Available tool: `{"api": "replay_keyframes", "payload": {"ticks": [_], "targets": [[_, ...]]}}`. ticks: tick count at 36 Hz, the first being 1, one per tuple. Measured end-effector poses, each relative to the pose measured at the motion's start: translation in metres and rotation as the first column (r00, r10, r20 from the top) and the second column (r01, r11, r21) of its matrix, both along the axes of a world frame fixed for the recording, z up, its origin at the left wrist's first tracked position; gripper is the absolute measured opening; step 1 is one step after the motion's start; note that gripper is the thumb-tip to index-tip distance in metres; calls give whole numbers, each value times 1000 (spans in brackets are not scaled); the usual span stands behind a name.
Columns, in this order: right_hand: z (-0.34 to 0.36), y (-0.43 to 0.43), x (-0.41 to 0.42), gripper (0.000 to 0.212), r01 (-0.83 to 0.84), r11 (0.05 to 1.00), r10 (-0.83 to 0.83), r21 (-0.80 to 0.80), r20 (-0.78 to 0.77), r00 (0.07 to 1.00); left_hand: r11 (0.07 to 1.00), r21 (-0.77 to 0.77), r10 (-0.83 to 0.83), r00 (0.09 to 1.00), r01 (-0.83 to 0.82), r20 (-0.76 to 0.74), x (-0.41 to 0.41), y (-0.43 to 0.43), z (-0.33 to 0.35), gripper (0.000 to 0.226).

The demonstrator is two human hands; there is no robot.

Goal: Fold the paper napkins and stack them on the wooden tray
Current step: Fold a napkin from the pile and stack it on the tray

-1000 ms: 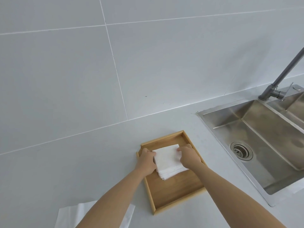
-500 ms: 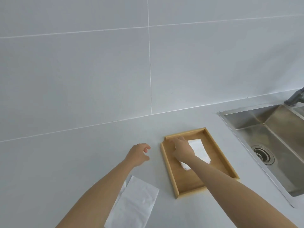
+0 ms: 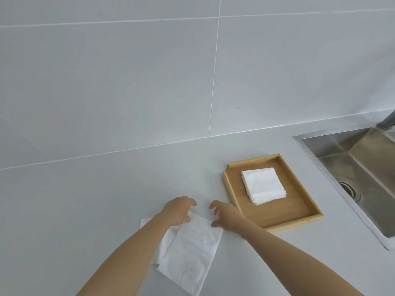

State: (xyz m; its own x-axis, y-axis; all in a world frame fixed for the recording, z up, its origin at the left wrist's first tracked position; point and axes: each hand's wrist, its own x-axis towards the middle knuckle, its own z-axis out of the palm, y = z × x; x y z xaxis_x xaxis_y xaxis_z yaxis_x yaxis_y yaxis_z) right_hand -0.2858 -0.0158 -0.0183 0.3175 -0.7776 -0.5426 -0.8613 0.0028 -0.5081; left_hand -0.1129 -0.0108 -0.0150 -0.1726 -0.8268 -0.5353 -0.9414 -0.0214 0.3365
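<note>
Now both hands, left [image 3: 178, 211] and right [image 3: 227, 214], hover with loose, empty grip over the flat white paper napkin [image 3: 190, 255]. Next, probably: pinch its far corners and fold.

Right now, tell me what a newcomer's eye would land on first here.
First, the wooden tray on the grey counter, holding a neat stack of folded napkins. Next, the two bare hands at the near edge: the left hand and right hand reach over the far end of an unfolded napkin. At far right sits a steel sink.
</note>
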Motion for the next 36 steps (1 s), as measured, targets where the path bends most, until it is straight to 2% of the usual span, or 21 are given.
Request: {"api": "replay_keyframes", "payload": {"ticks": [6, 12, 16, 18, 19, 20, 23, 29, 36], "targets": [[-7, 14, 6, 52, 13, 1000, -14, -6, -68, 998, 989, -40, -138, 989, 140, 58, -7, 3, -10, 54], [-15, 23, 12, 44, 27, 1000, -27, -4, -121, 992, 975, -41, -211, 970, 218, 119, -9, 2, -11, 31], [-16, 25, 14, 39, 42, 999, -43, -11, -134, 990, 969, -72, -224, 966, 234, 132, -10, 1, -11, 24], [-14, 26, 15, 30, 36, 999, -38, -17, -135, 990, 966, -91, -230, 964, 244, 136, -9, 1, -11, 23], [-14, 25, 15, 18, 37, 999, -41, -30, -138, 990, 965, -98, -229, 964, 243, 134, -9, 1, -10, 23], [-12, 25, 14, 8, 41, 998, -48, -50, -135, 990, 966, -105, -222, 967, 235, 124, -8, 1, -9, 22], [-7, 24, 12, 18, 97, 992, -105, -85, -101, 989, 969, -137, -197, 978, 205, 71, -6, -1, -2, 17], [9, 17, 10, 9, 159, 975, -167, -154, -44, 985, 973, -179, -152, 987, 142, -44, 0, -9, 18, 13], [25, 19, 10, 6, 110, 977, -114, -183, -15, 993, 989, -83, -138, 974, 125, -181, 10, -7, 32, 10]]}}
